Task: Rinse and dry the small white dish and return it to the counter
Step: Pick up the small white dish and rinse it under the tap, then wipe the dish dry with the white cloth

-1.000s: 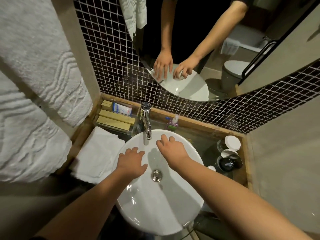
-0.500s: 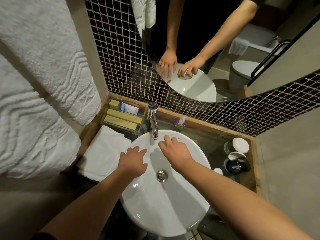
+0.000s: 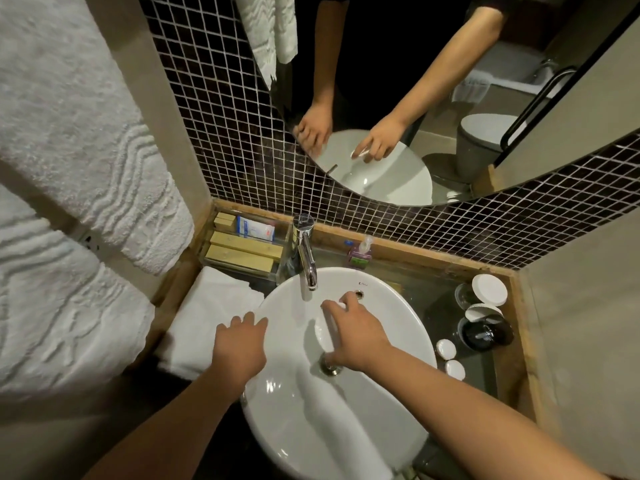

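Right hand (image 3: 356, 336) reaches over the white basin (image 3: 346, 427), palm down, wrist above the drain (image 3: 329, 367). Fingers curl around the small white dish (image 3: 323, 327), held on edge just near of the tap (image 3: 306, 258). Left hand (image 3: 239, 344) hovers over the basin's left rim, fingers loosely spread, gripping nothing, beside the folded towel (image 3: 207, 313).

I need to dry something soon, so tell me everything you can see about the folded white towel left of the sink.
The folded white towel lies flat on the counter, between the white basin and the wall. It looks like soft terry, folded in layers. Its right edge meets the basin's rim. The left hand hovers at that edge; contact is unclear.
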`<state>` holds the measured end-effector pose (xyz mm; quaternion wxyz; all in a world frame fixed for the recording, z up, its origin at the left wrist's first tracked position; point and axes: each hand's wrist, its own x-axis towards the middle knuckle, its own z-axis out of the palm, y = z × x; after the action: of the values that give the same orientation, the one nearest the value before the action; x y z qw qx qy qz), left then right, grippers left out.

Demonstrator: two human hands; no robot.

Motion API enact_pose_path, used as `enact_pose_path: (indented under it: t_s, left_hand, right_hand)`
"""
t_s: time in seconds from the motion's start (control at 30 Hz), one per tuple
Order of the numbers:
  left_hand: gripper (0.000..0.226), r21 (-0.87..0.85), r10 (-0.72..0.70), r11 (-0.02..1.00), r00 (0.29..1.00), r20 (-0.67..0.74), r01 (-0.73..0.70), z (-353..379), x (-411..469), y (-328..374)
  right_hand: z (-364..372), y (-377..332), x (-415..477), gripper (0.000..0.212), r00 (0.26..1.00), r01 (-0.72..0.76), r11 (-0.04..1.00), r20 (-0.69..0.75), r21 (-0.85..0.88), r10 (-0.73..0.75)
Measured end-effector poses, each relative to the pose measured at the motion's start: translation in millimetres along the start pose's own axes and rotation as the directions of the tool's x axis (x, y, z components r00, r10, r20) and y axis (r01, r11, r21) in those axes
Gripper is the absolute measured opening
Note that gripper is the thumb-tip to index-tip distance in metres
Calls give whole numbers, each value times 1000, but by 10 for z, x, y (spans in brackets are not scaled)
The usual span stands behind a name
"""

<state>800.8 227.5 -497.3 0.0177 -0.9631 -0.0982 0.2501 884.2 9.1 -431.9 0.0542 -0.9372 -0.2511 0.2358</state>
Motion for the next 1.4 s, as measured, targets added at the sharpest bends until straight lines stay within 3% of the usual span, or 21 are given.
enact_pose_path:
  t_s: [0.13,0.27,0.43,0.57,0.73,0.9,1.0,1.2,1.4]
  left_hand:
    - [85,17,-117,993,992,40,116,139,8,-263]
    - [90,-92,-28,995,998,54,33,408,28,-420]
    - [106,-82,-25,996,997,78,31,660,118,-444]
    - [98,1,-6,1000,1000,17,6,855,126,-475]
    - [95,62,-79,995,996,-31,81,891,186,-417]
    - [83,147,-50,988,999,-6,50,609,298,-398]
    - [65,77,-46,996,999,-7,47,376,335,-444]
    - [55,-192,-160,971,984,-79,142,-192,195,-462]
    - [60,-291,-56,956,961,-270,-26,-681,-212,-194]
  right_hand:
    - [235,-14,25,105,999,26,996,-38,88,-22]
    - [396,-94,126,104,996,0,983,-91,184,17]
    - [550,-193,276,105,994,-12,962,-102,274,42]
    - [687,-209,362,108,996,20,944,-86,328,9]
    - [853,-245,402,113,994,19,903,-108,430,30]
    - [955,-288,354,108,995,43,861,-103,506,11]
    - [917,-340,302,106,993,83,852,-119,518,-25]
    - [608,-433,213,105,995,83,868,-95,489,-42]
    - [248,-494,135,110,990,15,826,-124,564,67]
